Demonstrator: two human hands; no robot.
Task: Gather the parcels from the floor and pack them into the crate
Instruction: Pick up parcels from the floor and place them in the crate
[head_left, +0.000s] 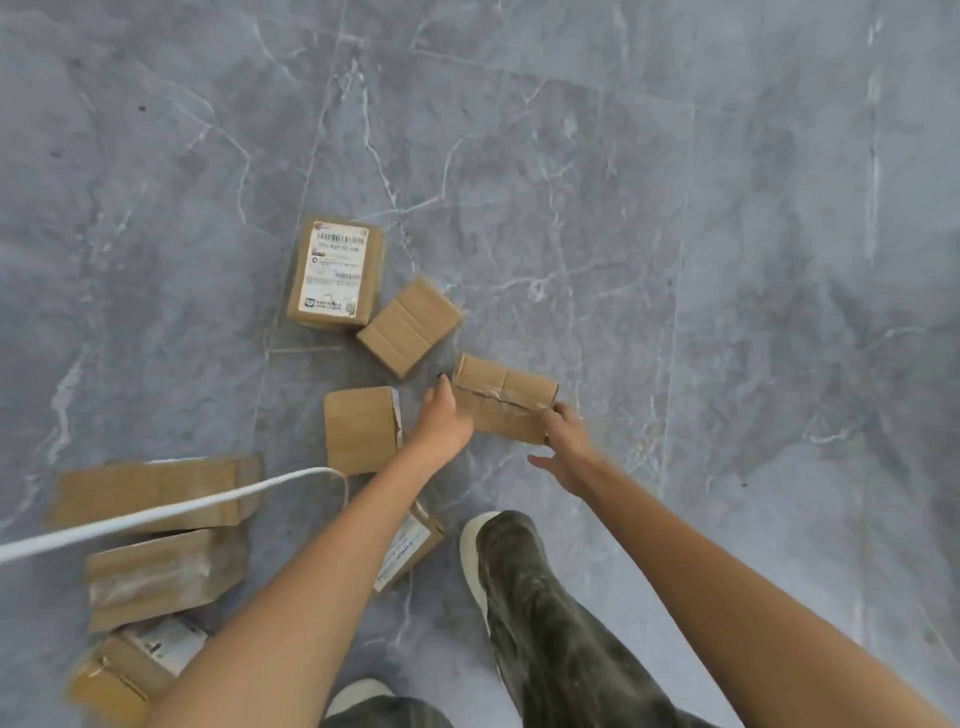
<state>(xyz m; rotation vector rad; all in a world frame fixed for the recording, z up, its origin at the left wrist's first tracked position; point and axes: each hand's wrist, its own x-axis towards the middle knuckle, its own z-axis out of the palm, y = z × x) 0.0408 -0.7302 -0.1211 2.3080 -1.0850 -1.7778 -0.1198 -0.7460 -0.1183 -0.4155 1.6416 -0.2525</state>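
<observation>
Several brown cardboard parcels lie on the grey marble floor (675, 234). A taped parcel (501, 397) sits just right of centre. My left hand (441, 421) holds its left end, thumb up along the edge, fingers hidden behind the palm. My right hand (563, 441) has its fingers curled over the near right corner, thumb spread away. A labelled parcel (335, 273) and a plain parcel (410, 325) lie beyond, and another plain parcel (361, 428) lies left of my left hand. No crate is in view.
Two flat parcels (156, 491) (163, 577) and a labelled box (130, 670) lie at lower left. Another labelled box (410, 545) shows under my left forearm. A white cord (156, 514) crosses them. My leg and shoe (498, 561) stand at the bottom centre.
</observation>
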